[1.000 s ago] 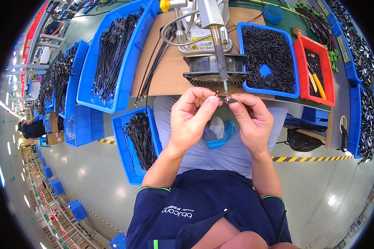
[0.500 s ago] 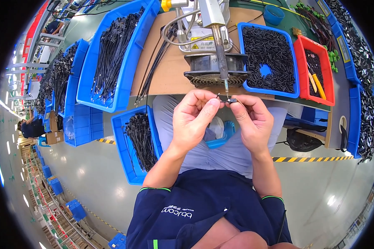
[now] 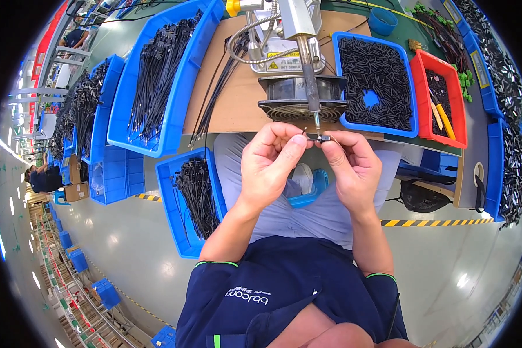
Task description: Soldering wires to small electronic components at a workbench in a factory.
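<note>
My left hand (image 3: 274,162) pinches a thin black wire (image 3: 311,139) between thumb and forefinger; a short wire end stands up by the fingertip. Between thumb and forefinger, my right hand (image 3: 352,170) holds a small black connector (image 3: 325,138), and a thin strand shows beside it. The wire reaches over to the connector, but whether the two are joined is too small to tell. Just above them a soldering iron (image 3: 311,87) points downward on its stand, its tip (image 3: 317,120) close to the connector. Both hands are over my lap at the bench's front edge.
Behind the iron's tip stands a black fan (image 3: 296,95). Blue bins of black cables (image 3: 156,81) flank my left; a lower blue bin (image 3: 177,214) hangs below the bench edge. To the right sit a blue tray (image 3: 409,98) of small black parts and a red bin (image 3: 455,116) with yellow-handled tool.
My left fingers have shifted slightly, and the short wire end now stands up more beside the forefinger. My right hand and the connector have hardly moved under the iron's tip.
</note>
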`<control>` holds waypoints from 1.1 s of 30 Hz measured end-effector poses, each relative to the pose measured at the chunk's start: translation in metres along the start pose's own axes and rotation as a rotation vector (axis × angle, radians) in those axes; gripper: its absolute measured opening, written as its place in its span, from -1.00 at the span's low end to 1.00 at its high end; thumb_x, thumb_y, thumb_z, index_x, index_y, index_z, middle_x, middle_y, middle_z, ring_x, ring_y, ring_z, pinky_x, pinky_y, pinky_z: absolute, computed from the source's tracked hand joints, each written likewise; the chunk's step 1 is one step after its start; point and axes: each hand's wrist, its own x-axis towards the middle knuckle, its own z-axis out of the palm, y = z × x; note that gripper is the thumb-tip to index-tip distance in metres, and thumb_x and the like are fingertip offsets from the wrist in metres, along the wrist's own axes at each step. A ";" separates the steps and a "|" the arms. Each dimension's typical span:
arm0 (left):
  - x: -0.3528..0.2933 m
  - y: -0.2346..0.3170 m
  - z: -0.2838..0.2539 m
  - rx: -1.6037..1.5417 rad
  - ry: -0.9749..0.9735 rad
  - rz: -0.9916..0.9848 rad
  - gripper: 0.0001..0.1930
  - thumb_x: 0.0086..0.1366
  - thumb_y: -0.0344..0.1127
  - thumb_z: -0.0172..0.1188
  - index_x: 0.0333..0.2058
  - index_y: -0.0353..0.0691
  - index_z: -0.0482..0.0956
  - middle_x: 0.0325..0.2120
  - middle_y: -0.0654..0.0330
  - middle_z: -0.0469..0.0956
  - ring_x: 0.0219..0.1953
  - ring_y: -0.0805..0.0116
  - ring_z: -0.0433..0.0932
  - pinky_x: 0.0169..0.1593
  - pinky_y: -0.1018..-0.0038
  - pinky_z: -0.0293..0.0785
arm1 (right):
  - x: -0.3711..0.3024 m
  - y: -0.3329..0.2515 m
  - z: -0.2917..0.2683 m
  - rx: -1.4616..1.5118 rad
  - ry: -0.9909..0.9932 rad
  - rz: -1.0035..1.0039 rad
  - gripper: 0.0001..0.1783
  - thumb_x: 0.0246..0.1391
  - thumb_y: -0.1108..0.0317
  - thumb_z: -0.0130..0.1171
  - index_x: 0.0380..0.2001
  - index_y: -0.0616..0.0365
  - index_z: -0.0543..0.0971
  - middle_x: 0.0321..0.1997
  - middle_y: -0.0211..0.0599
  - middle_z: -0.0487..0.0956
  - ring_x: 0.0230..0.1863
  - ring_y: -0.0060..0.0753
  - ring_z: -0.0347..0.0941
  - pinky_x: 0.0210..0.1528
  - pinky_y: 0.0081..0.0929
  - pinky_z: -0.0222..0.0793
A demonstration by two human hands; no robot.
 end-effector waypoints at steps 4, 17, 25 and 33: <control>-0.003 -0.004 -0.002 -0.021 -0.023 0.007 -0.85 0.50 -0.43 0.26 -0.03 -0.33 0.58 -0.22 0.22 0.72 -0.26 0.67 0.59 -0.23 0.70 0.46 | -0.003 0.001 -0.003 -0.008 -0.015 -0.012 -0.79 0.30 0.54 0.35 -0.03 0.32 0.66 -0.14 -0.39 0.71 -0.18 -0.70 0.56 -0.12 -0.70 0.49; -0.017 -0.001 0.006 -0.014 -0.035 0.065 -0.85 0.48 -0.49 0.26 -0.03 -0.35 0.56 -0.24 0.22 0.69 -0.25 0.62 0.60 -0.16 0.66 0.50 | -0.009 -0.003 -0.016 -0.147 -0.074 -0.192 -0.79 0.22 0.60 0.39 -0.07 0.28 0.70 -0.07 -0.20 0.70 -0.26 -0.59 0.56 -0.27 -0.66 0.45; -0.027 0.002 -0.005 0.203 -0.050 0.067 -0.94 0.43 -0.59 0.24 -0.16 -0.38 0.59 -0.26 0.16 0.69 -0.27 0.57 0.60 -0.14 0.61 0.52 | -0.014 -0.040 -0.045 -0.385 -0.074 -0.115 -0.75 0.11 0.59 0.46 -0.11 0.26 0.74 -0.14 -0.36 0.67 -0.41 -0.76 0.41 -0.44 -0.72 0.24; -0.037 -0.025 -0.033 0.252 -0.047 -0.004 -0.91 0.44 -0.53 0.28 -0.13 -0.37 0.59 -0.28 0.20 0.72 -0.28 0.62 0.59 -0.14 0.62 0.51 | 0.071 -0.125 -0.142 -0.844 0.372 -0.224 -0.81 0.30 0.40 0.34 -0.12 0.29 0.76 -0.37 -0.47 0.68 -0.42 -0.75 0.43 -0.33 -0.65 0.38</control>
